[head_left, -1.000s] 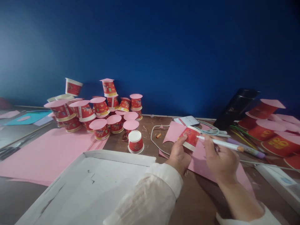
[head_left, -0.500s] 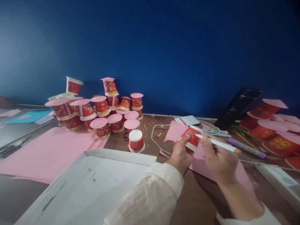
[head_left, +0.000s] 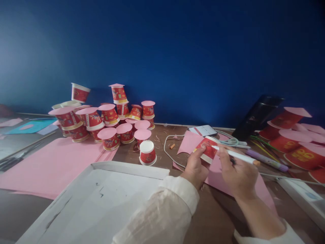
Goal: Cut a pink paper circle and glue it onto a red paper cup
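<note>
A red paper cup (head_left: 209, 152) with a white rim is gripped in my left hand (head_left: 195, 169), thumb on its printed side. My right hand (head_left: 237, 169) pinches a white marker (head_left: 236, 156) with an orange end; its tip is at the cup's surface. Pink paper (head_left: 261, 193) lies beneath both hands. Left of them, a white-topped red cup (head_left: 147, 154) stands upside down on the brown table (head_left: 203, 223). An orange marker cap (head_left: 172, 146) rests near a pale cable.
Stacked red cups with pink discs (head_left: 109, 135) stand at centre left, more (head_left: 302, 156) at right. A white box lid (head_left: 114, 196), pink sheets (head_left: 56, 162), a phone (head_left: 203, 130), a dark bottle (head_left: 256, 117), a purple marker (head_left: 266, 160) and a power strip (head_left: 302, 196) surround the hands.
</note>
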The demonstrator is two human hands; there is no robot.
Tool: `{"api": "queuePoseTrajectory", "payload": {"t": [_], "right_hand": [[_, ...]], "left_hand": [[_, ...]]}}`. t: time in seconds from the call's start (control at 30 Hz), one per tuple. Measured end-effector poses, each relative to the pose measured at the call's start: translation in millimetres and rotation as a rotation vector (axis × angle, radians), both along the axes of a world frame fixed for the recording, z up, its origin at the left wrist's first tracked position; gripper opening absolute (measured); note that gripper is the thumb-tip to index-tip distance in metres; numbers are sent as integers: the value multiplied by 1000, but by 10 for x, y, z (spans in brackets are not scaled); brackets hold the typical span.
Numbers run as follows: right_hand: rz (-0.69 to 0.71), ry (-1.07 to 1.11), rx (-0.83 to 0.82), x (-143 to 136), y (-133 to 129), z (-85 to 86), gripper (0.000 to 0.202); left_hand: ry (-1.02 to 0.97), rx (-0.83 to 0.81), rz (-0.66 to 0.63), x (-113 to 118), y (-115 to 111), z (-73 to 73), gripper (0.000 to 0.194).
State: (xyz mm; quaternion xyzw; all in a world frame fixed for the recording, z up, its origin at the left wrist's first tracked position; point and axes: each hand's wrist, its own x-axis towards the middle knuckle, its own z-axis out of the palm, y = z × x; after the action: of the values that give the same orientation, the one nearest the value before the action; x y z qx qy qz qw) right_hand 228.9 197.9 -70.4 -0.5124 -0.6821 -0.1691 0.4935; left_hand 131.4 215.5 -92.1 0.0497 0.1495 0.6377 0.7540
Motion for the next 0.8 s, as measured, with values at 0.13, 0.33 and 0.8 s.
{"api": "queuePoseTrajectory", "payload": {"t": [0.13,0.33,0.8], "right_hand": [[-25,-4,18,7,-2,1,34],[-44,41,-44,12,-1,-10,35],[-84,72,-57,6,-16,3,36]], "left_hand": [[4,-18,0,-4,14,-16,28],[-26,-2,-36,-8,24,-24,22],[-32,-49,-3,-9,38,-21,22]]}}
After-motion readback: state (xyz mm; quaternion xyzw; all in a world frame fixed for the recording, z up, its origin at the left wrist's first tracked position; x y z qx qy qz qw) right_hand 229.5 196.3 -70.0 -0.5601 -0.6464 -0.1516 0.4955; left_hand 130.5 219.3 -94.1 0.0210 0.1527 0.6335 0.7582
